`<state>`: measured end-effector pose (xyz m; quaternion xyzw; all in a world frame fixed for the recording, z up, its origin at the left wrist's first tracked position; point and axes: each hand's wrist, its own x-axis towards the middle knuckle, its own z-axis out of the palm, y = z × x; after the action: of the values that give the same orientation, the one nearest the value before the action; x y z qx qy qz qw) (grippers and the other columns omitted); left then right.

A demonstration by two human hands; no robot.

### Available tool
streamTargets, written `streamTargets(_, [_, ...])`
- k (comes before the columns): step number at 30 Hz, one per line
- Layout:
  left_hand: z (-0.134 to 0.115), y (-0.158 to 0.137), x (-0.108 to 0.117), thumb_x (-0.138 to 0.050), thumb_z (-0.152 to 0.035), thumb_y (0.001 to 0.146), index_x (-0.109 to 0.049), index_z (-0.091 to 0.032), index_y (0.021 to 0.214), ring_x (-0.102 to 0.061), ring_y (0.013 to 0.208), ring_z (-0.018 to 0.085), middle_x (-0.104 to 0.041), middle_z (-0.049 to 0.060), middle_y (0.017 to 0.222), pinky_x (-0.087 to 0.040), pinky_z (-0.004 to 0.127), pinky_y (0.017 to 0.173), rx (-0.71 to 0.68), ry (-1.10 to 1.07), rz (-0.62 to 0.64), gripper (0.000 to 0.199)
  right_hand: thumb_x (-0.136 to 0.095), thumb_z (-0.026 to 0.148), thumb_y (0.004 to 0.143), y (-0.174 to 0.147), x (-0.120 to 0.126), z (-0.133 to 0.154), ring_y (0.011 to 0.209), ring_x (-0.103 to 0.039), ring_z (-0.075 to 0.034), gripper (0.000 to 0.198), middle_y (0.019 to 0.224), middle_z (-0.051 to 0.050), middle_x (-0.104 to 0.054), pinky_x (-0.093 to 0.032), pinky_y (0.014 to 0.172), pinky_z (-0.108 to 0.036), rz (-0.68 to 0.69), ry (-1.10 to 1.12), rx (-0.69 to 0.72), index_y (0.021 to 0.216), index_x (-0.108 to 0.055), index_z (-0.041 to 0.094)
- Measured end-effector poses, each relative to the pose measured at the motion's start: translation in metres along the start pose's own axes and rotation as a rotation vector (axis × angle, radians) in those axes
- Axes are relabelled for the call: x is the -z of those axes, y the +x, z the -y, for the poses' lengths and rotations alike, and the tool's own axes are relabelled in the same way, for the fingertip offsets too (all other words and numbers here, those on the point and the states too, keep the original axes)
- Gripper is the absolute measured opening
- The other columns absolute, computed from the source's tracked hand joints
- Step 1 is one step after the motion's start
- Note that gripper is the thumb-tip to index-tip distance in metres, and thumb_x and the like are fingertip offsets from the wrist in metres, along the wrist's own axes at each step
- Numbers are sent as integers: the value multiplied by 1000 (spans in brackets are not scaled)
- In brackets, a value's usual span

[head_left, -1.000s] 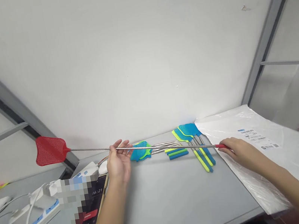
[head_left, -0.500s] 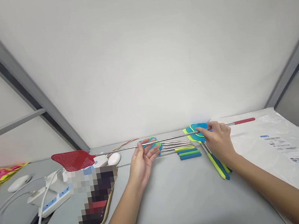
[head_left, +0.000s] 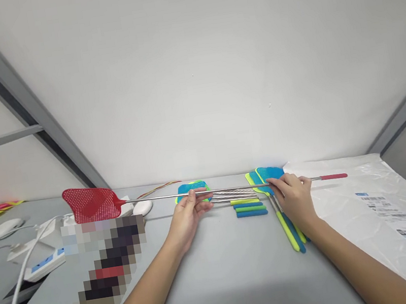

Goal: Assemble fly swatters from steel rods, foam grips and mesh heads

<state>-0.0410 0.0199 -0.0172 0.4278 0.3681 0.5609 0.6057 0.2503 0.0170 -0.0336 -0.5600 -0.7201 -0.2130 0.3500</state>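
Observation:
A red fly swatter (head_left: 93, 204) with a long thin metal rod is held level across the view, its perforated head at the left and its red grip at the right. My left hand (head_left: 188, 221) pinches the rod left of the middle, with the other fingers loosely spread. Further right, my right hand (head_left: 294, 196) grips the same rod between thumb and fingers. Behind my left hand lie several blue and green swatters, their handles (head_left: 250, 208) side by side. Another group of blue and yellow-green swatters (head_left: 271, 179) lies beneath my right hand, handles toward me.
A white plastic mailer (head_left: 380, 201) with a label covers the table's right side. On the left are a power strip (head_left: 45, 263) with cables, a white round device (head_left: 142, 208) and a pixelated object (head_left: 115, 258). A white wall (head_left: 194, 97) rises behind the grey table (head_left: 222, 272).
The swatter's head has risen and its grip has lowered, so the rod tilts the other way slightly. My left hand's fingers have closed in a little. The camera view has turned slightly.

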Motion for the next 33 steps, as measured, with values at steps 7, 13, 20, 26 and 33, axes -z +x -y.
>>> streamTargets(7, [8,-8,-1,-62,-51,80,-72,-10,84,-64,75,22,-72,17,91,-48,38,83,-31,150,-55,42,-43,23,97,-5,2,10,74,-50,-16,25,73,-1,-56,-24,79,-35,11,13,73,101,-67,24])
streamTargets(13, [5,-5,-2,-57,-55,82,-70,-11,95,-64,69,19,-72,13,87,-48,35,77,-57,57,-102,47,-45,24,96,-3,3,6,70,-47,-15,25,68,0,-54,-23,74,-34,18,15,74,99,-70,27])
streamTargets(20, [-6,2,14,-54,-51,86,-67,-13,96,-56,59,12,-66,5,75,-45,26,63,-140,-71,-270,41,-48,28,95,0,6,-11,71,-49,-16,24,72,-1,-54,-23,74,-35,-44,22,-3,93,-71,26])
streamTargets(26, [-10,4,23,-46,-49,91,-62,-16,92,-51,52,9,-58,0,66,-43,24,57,-138,-233,-417,36,-51,27,92,1,6,-21,79,-49,-19,21,80,-4,-56,-24,79,-38,-105,-24,-42,90,-71,25])
streamTargets(33, [-14,6,27,-56,-43,87,-62,-17,89,-45,47,7,-48,-6,56,-42,22,53,-139,-257,-410,26,-53,28,92,2,6,-28,89,-53,-21,18,90,-6,-60,-27,87,-42,-138,-43,-34,86,-69,23])
